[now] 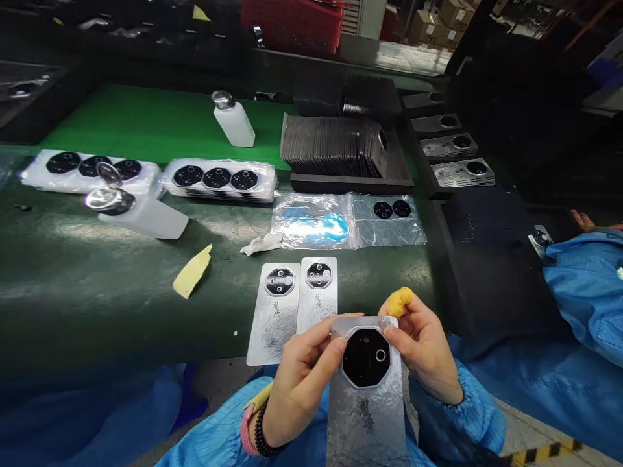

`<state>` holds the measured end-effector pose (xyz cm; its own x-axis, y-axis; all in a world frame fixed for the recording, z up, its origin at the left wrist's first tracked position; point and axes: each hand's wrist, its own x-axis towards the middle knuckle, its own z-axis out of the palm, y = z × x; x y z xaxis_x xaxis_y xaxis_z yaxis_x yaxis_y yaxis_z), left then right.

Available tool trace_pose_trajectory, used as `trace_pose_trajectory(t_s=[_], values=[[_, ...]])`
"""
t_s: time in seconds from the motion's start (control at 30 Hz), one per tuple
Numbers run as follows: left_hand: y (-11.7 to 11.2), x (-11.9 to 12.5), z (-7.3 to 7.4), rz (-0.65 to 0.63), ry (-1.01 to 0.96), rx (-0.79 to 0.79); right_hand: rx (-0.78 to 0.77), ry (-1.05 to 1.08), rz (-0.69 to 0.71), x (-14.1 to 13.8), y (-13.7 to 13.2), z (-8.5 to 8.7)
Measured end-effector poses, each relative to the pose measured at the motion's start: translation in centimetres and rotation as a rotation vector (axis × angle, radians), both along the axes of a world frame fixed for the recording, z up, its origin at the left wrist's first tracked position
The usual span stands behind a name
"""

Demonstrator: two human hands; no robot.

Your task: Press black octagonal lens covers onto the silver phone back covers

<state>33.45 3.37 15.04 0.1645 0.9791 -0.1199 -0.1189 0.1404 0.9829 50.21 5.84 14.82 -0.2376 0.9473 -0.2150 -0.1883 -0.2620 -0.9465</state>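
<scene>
Held panel [345, 408] cropped, box labels [430, 29] unreadable

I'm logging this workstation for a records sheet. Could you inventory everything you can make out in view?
Bench: 1, dark green, across the middle
Mat: 1, bright green, far side
Held panel: 1, silver with black octagon, lower centre
Loose panels: 2, silver, near bench edge
Bottles: 2, white, metal tops, left and far centre
Octagon packs: 2 stacks, clear and black, left
Clear plastic: count unclear, bench centre
Scrap: 1, yellow, left of centre
Tissue: 1, white, beside the plastic
Panel row: uncountable, dark grey, in black tray
Boxes: several, brown, top right
Co-worker's sleeve: 1, blue, right edge
Left hand: 1, wristbands pink and black, panel's left edge
Right hand: 1, yellow finger cover, panel's upper right
</scene>
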Motion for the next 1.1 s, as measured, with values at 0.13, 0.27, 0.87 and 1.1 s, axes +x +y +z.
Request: trace_pose_trajectory(t_s=[0.13, 0.27, 0.87, 1.1], values=[[-0.3, 0.1, -0.6, 0.011, 0.012, -0.013, 0.003, -0.012, -0.009, -0.1, -0.1, 0.0], [-0.5, 0.1, -1.3, 0.034, -0.004, -0.009, 0.01, -0.008, -0.003, -0.1, -0.1, -0.1], [-0.4, -0.5, -1.3, 0.05, 0.217, 0.245, 0.171, -0.105, -0.026, -0.2, -0.3, 0.6], [-0.1, -0.2, -2.4, 0.064, 0.374, 0.355, 0.024, -0.172, -0.044, -0.3, 0.1, -0.9]])
